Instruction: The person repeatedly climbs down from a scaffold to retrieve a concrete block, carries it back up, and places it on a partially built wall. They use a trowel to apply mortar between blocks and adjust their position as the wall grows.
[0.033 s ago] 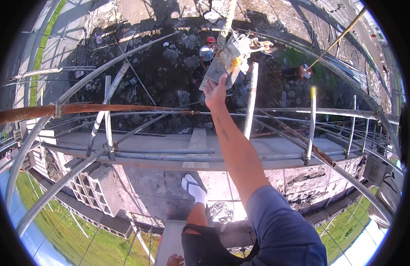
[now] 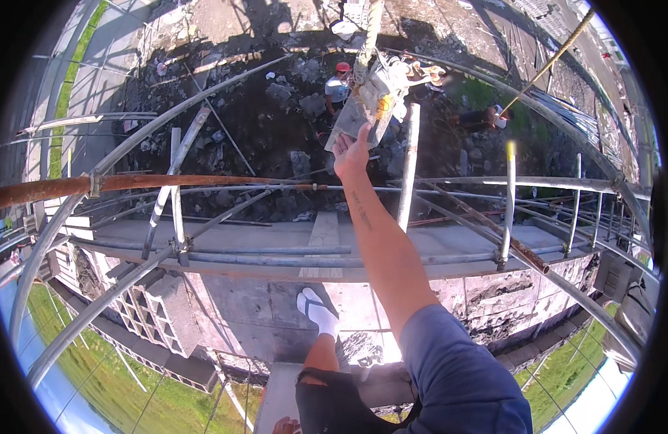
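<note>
Way down below, dark rubble and dirt are spreading out across the ground, with a person in a red cap standing among the rocks. I'm standing up high on scaffolding, with grey steel pipes and one rusty pipe running across in front of me, and my foot in a white sock is showing below.

My right hand is reaching straight out past the rail and touching the bottom edge of a hanging load. It's looking like a flat grey slab, dusty and concrete-coloured, tilted on its end, with pale wrapping bunched up around its top and a yellow spot near the middle. It's dangling on a light rope that's running up out of the shot, right beside an upright pale pole. My fingers are curling against its lower corner, but I can't really tell if I'm actually gripping it or just steadying it. My left hand isn't showing anywhere.
</note>
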Demonstrator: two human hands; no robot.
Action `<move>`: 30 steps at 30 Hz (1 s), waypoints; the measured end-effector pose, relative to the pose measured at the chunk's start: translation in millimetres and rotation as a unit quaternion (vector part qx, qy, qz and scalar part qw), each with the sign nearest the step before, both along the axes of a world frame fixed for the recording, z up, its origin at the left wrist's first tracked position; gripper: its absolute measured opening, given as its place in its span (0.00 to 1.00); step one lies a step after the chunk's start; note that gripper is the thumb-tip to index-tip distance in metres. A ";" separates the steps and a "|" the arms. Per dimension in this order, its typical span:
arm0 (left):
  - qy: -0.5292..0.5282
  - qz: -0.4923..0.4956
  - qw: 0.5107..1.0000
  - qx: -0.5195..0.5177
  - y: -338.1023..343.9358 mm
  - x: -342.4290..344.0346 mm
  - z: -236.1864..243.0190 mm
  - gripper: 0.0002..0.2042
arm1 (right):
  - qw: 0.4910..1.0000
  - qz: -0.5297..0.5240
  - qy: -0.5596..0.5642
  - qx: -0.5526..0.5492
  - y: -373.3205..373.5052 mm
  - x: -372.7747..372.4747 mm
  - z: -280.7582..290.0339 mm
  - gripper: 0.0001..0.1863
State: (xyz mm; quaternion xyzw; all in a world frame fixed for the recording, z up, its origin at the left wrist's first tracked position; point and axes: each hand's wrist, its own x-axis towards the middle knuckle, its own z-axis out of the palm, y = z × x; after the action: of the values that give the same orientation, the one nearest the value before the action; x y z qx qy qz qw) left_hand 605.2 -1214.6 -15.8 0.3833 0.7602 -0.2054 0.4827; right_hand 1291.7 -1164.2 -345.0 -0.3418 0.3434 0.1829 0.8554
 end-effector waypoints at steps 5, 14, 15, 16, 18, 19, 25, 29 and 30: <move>-0.001 -0.051 0.999 0.009 8.8 21.7 -4.2 0.20 | 0.995 -0.095 -0.012 -0.023 -6.3 23.3 -25.9 0.38; -0.050 -0.077 0.993 0.078 39.7 72.4 -42.2 0.19 | 0.999 -0.033 -0.007 0.037 -46.4 42.1 19.6 0.24; -0.061 -0.115 0.986 0.102 52.0 98.0 -47.7 0.20 | 0.999 -0.004 -0.019 0.033 -54.6 36.2 40.4 0.23; -0.123 -0.142 0.972 0.137 63.1 134.0 -54.4 0.18 | 0.999 0.020 -0.028 0.021 -63.7 36.9 64.7 0.21; -0.279 -0.154 0.931 0.177 80.2 224.1 -57.5 0.19 | 0.997 0.067 -0.026 -0.006 -78.1 32.5 116.7 0.17; -0.342 -0.162 0.907 0.184 88.3 278.7 -53.6 0.21 | 0.993 0.103 -0.061 -0.001 -84.2 30.9 146.6 0.19; -0.509 -0.313 0.664 0.449 98.5 566.8 78.4 0.49 | 0.956 0.256 -0.126 -0.069 -122.1 -18.0 330.7 0.15; -0.539 -0.269 0.694 0.394 82.2 599.7 177.3 0.47 | 0.937 0.304 -0.156 -0.076 -146.6 -56.1 415.9 0.19; -0.533 -0.260 0.704 0.392 79.2 595.2 190.6 0.47 | 0.934 0.310 -0.158 -0.082 -151.7 -64.3 429.9 0.19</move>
State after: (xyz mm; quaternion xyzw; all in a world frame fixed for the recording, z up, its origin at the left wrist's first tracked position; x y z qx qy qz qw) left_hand 1200.4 -1135.4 174.8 0.7658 0.2584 0.2319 0.5413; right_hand 1227.4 -1315.9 84.9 -0.5247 0.0950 0.3540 0.7683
